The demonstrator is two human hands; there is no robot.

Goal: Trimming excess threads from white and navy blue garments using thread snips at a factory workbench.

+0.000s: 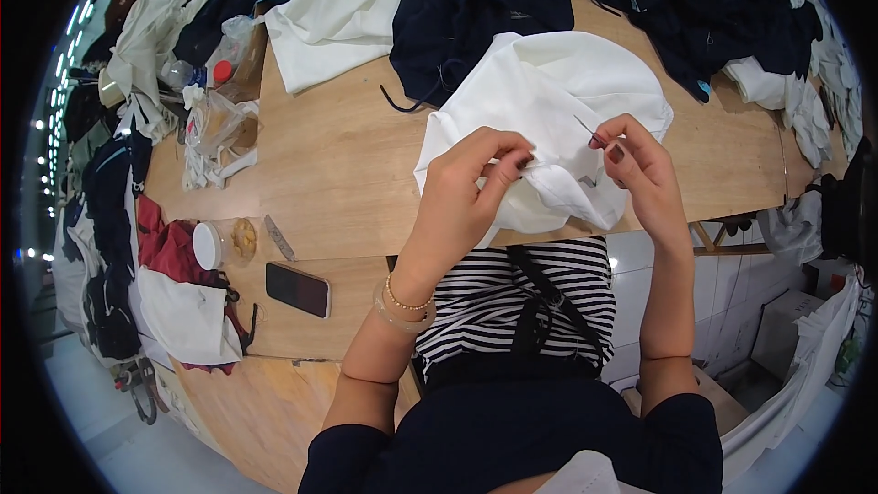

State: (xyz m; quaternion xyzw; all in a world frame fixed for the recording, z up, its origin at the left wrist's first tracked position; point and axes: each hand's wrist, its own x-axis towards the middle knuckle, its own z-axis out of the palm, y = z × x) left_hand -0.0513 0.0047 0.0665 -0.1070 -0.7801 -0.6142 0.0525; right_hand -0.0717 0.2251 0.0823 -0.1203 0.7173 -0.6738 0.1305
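Note:
A white garment (549,82) lies bunched at the table's front edge, partly hanging over it toward my lap. My left hand (476,174) is closed on a fold of it, thumb and fingertips pinched together. To the right, my right hand (640,174) grips a thin pointed tool (585,126) between thumb and fingers. Its slim tip points up and left, above the white cloth and apart from my left fingertips. Most of its handle is hidden in my fingers, so its exact kind cannot be told.
Navy garments (485,9) and another white garment (338,14) are heaped along the far side of the wooden table (320,165). A phone (298,290), a small snips-like metal tool (279,238), a white-lidded jar (208,245) and red cloth (169,242) lie at the left.

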